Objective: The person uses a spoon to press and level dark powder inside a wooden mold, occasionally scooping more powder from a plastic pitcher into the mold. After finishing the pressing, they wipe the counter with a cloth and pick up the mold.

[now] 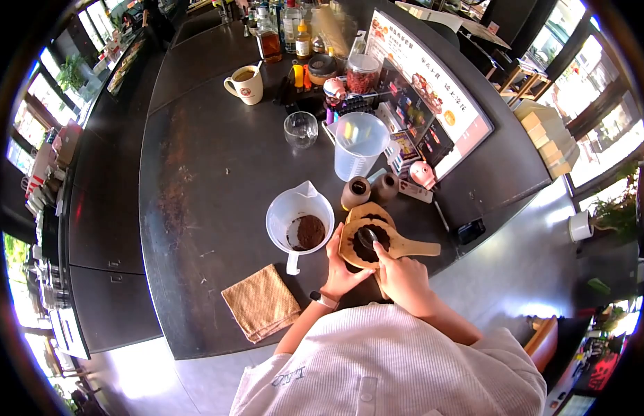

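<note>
My left hand [344,272] is wrapped around the near side of a wooden mould [409,247] with a handle pointing right. Dark brown powder fills part of its scalloped hollow. In my right hand [403,281] is a spoon [367,237], its dark bowl down in the powder and my index finger stretched along it. A second wooden mould [369,210] lies just behind, partly covered by the first. To the left stands a translucent measuring jug [275,227] with dark brown powder [309,233] at its bottom.
A folded tan cloth [261,303] lies near the front edge. Two small dark-topped jars [355,193] stand behind the moulds, with a larger plastic jug [361,149] beyond. Further back are a glass cup [301,130], a white mug [247,89] and a menu board [433,90].
</note>
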A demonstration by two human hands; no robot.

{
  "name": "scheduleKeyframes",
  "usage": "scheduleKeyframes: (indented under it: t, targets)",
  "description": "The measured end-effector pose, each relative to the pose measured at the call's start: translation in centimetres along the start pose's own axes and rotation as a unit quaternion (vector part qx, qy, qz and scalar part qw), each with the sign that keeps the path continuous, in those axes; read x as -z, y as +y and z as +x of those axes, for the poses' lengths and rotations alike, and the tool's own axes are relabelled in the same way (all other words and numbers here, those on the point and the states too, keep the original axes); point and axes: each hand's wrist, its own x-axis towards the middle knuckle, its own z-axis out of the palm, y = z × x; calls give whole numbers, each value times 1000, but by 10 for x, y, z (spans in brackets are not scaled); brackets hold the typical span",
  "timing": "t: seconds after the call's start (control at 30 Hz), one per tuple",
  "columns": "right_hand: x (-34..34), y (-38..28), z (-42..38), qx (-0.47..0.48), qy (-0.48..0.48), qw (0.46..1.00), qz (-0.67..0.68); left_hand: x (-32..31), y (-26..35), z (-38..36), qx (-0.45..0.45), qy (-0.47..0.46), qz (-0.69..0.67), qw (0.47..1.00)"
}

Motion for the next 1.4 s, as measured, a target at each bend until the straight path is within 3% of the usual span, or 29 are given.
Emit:
scheduleKeyframes:
  t: [0.13,0.3,0.43,0.73,1.4]
  targets:
    - [-9,8,4,36,44,998,14,0,3,0,13,-1,-6,1000]
    - [1,9,0,36,24,999,5,2,15,6,62,-17,-35,997]
    - [15,5,-15,16,-31,999,2,3,0,-4,34,-4,19,999]
    - [-1,5,-24,2,7,1000,-13,5,-10,-14,-22,-3,86,996]
    - [-4,-1,-11,-20,-34,999,-6,2,-8,-12,-38,15,52,998]
